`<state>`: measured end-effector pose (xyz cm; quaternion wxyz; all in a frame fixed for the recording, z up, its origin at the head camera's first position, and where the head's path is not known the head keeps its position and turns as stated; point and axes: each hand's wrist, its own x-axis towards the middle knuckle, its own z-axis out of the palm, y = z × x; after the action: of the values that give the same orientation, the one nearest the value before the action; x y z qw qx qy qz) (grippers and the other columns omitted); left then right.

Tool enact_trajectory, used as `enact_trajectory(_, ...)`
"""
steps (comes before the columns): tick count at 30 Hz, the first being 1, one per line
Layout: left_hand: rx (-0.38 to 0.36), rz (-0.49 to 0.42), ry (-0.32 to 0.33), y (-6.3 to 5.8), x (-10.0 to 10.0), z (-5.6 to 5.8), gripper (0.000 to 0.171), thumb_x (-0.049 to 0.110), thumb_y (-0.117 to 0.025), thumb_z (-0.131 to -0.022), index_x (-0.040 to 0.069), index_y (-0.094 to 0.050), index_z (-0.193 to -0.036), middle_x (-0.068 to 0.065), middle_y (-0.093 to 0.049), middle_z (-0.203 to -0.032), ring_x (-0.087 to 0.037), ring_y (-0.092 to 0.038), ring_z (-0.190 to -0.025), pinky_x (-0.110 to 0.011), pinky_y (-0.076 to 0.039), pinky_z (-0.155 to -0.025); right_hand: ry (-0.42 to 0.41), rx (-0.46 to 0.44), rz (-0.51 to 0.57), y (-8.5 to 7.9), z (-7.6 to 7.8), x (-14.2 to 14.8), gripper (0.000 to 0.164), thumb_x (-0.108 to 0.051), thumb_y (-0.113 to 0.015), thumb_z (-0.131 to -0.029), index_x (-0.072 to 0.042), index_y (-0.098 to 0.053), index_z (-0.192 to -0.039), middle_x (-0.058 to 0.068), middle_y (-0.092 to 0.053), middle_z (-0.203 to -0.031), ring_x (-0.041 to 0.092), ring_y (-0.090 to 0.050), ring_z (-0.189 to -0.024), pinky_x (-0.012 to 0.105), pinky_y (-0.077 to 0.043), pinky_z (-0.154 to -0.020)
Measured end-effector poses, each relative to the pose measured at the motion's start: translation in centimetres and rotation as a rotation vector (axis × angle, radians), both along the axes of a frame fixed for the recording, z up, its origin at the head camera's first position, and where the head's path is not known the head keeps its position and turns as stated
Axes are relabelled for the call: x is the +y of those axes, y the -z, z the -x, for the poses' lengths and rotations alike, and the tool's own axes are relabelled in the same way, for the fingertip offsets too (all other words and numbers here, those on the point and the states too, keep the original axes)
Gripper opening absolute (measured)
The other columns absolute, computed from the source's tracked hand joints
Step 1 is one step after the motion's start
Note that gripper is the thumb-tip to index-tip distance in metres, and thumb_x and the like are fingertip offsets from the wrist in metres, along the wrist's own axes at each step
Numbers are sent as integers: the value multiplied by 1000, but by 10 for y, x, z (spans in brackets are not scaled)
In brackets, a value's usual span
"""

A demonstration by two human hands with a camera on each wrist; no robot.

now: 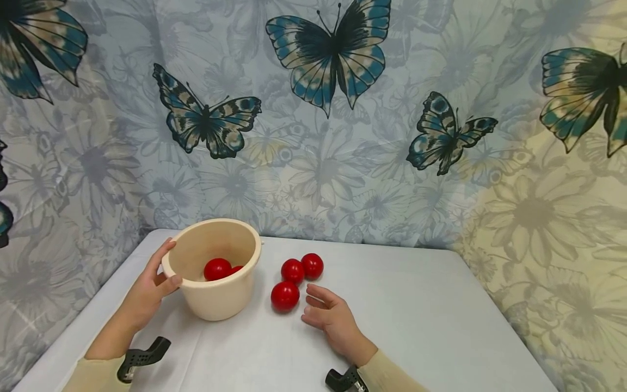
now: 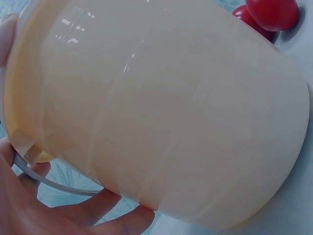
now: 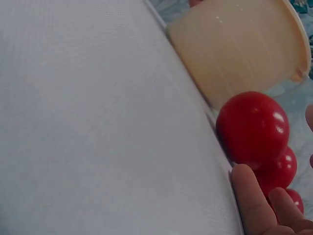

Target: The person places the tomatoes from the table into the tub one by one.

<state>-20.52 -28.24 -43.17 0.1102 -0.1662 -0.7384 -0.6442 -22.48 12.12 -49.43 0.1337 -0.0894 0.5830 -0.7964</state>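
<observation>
A cream plastic bucket [image 1: 220, 296] stands at the left of the table, its mouth facing up, with red balls [image 1: 217, 269] inside. My left hand [image 1: 147, 291] grips the bucket's left rim, thumb at the near edge and fingers along the outer side. A thin grey bail handle [image 2: 58, 186] passes by those fingers in the left wrist view. To the right of the bucket, three glossy red balls lie grouped: a near one [image 1: 284, 296], a middle one [image 1: 293, 271] and a far one [image 1: 312, 266]. My right hand [image 1: 335, 321] is just right of the near ball, fingers loosely extended, holding nothing.
A white cloth covers the table [image 1: 416, 316]. Behind it and at both sides hangs a floral fabric [image 1: 323, 163] printed with butterflies. Each wrist wears a black strap mount [image 1: 144, 356].
</observation>
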Motion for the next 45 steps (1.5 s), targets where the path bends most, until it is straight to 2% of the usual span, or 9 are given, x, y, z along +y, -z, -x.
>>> enact_trajectory(5, -8, 8, -10, -1, 0, -1, 75, 0, -59, -99, 11, -16, -160, -9, 3, -166, -46, -26, -135, -14, -45, -89, -1, 14, -23, 2, 3, -4, 65, 1, -70, -89, 6, -42, -147, 24, -37, -151, 42, -35, -137, 46, -52, -90)
enact_trajectory(9, -6, 3, -13, -1, -1, -1, 74, 2, -59, -99, 10, -17, -160, -10, 3, -166, -44, -27, -135, -14, -45, -90, -28, 40, -65, 1, 6, -11, 64, 1, -72, -88, 4, -45, -146, 23, -41, -150, 40, -37, -137, 45, -53, -90)
enact_trajectory(11, -8, 1, -13, -1, -2, -2, 74, 2, -59, -99, 11, -17, -160, -10, 3, -166, -38, -31, -136, -14, -45, -90, -37, 54, -91, 1, 7, -15, 62, -1, -73, -88, 1, -49, -145, 22, -43, -149, 39, -40, -136, 44, -53, -89)
enact_trajectory(16, -11, -1, -11, 0, -3, -1, 75, 1, -58, -99, 12, -16, -160, -10, 4, -166, -35, -31, -136, -14, -45, -90, -20, 74, -159, -1, 9, -29, 59, -5, -74, -88, -7, -54, -143, 19, -44, -147, 37, -43, -133, 43, -55, -87)
enact_trajectory(23, -13, 3, -11, -1, -3, 0, 75, -3, -57, -98, 11, -16, -160, -10, 4, -166, -46, -25, -136, -13, -45, -90, 0, 98, -212, -4, 8, -37, 59, -1, -74, -85, -8, -58, -141, 15, -51, -142, 34, -48, -128, 42, -56, -83)
enact_trajectory(27, -11, -12, -1, -1, -3, 0, 75, -4, -56, -98, 11, -16, -160, -9, 4, -166, -41, -27, -137, -14, -45, -90, -17, 114, -230, -5, 7, -40, 53, 0, -75, -84, -8, -61, -135, 14, -56, -136, 33, -49, -126, 41, -57, -82)
enact_trajectory(32, -11, 0, -9, 0, -3, -1, 76, -4, -57, -98, 12, -17, -160, -9, 2, -166, -30, -34, -135, -14, -45, -90, -47, 131, -276, -2, 6, -45, 49, -1, -76, -84, -12, -64, -130, 9, -54, -137, 33, -47, -126, 41, -57, -81)
enact_trajectory(39, -14, 5, -10, 1, -2, 0, 76, -5, -57, -98, 12, -16, -160, -9, 2, -166, -36, -32, -135, -14, -46, -89, -65, 143, -285, -3, 5, -56, 53, -2, -77, -82, -15, -63, -132, 9, -49, -140, 34, -44, -128, 42, -58, -79)
enact_trajectory(45, -17, -2, -1, -1, 0, 0, 76, -4, -58, -98, 11, -16, -160, -9, 3, -166, -32, -34, -134, -15, -46, -89, -59, 165, -315, -1, 6, -64, 55, -3, -78, -82, -17, -63, -133, 8, -50, -139, 32, -48, -123, 40, -58, -78)
